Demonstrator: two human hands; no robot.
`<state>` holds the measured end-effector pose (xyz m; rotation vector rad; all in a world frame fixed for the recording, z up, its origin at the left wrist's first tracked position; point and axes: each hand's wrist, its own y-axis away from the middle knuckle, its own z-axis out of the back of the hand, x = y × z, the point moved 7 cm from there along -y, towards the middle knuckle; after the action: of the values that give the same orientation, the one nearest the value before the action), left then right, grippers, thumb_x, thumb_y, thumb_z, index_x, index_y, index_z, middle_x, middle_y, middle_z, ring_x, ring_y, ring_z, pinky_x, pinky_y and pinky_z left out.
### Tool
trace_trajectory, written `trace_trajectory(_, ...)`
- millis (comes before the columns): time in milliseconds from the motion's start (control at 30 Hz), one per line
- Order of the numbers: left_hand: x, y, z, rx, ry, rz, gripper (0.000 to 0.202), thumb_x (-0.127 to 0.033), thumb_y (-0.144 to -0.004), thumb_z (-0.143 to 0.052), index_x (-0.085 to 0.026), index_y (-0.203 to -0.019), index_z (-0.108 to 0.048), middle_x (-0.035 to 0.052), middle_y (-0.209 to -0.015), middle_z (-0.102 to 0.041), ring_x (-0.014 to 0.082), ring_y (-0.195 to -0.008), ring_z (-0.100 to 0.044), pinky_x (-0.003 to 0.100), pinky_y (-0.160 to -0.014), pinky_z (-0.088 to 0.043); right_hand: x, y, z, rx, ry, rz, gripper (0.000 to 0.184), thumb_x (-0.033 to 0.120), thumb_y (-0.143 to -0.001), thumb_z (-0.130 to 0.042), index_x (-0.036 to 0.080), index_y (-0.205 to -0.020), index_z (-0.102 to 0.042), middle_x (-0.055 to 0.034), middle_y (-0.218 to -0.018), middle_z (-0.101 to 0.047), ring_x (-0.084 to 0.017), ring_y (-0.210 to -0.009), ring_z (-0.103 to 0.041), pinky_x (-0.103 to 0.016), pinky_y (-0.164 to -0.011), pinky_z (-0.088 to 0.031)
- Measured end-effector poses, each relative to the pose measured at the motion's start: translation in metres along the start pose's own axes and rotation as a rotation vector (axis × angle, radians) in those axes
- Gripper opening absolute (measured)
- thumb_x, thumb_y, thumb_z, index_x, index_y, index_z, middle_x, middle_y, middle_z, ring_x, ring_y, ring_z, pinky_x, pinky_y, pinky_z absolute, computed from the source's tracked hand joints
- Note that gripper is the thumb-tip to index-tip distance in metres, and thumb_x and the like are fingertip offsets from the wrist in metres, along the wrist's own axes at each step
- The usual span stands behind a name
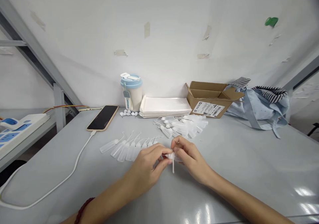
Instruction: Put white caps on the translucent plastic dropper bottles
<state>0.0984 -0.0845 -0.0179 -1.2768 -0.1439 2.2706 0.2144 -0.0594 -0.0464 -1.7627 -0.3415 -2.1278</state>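
Both hands meet over the middle of the grey table (pixel 224 157). My left hand (pixel 149 162) and my right hand (pixel 190 157) pinch one small clear plastic bottle (pixel 171 156) between their fingertips; its thin white nozzle points down toward the table. Just left of my left hand lies a row of several small clear bottles (pixel 127 147) with long thin tips. Beyond my right hand sits a loose pile of the same bottles (pixel 184 124).
A phone (pixel 102 117) on a white cable (pixel 62 180) lies at the left. At the back stand a blue-lidded cup (pixel 131 92), small white caps (pixel 128 113), stacked white trays (pixel 164 106), an open cardboard box (pixel 209 99) and blue cloth (pixel 259 106). A power strip (pixel 17 126) sits far left.
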Motion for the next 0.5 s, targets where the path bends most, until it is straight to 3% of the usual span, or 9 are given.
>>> trace_trajectory(267,0.011,-0.002,-0.001,0.025,0.294,0.227,0.011,-0.022,-0.081,-0.058,-0.02,-0.088,-0.067,0.0003,-0.077,-0.065,0.0124,-0.066,-0.06,0.022,-0.062,-0.051,0.011,0.002,0.002,-0.047,0.111,0.114,0.012,0.024,-0.089,-0.038,0.02,-0.079,-0.043,0.0055,-0.059,-0.039,-0.011,-0.053,-0.035,-0.023,-0.051,-0.029)
trace_trajectory(500,0.022,0.004,-0.014,0.15,0.483,0.497,0.038,-0.04,-0.085,-0.051,-0.015,-0.056,-0.054,-0.0036,-0.043,-0.05,0.0083,-0.036,-0.049,0.019,-0.037,-0.039,0.025,0.01,-0.002,-0.053,0.295,0.292,0.007,0.018,-0.087,-0.041,0.021,-0.08,-0.04,0.0046,-0.062,-0.043,-0.011,-0.052,-0.04,-0.023,-0.049,-0.032)
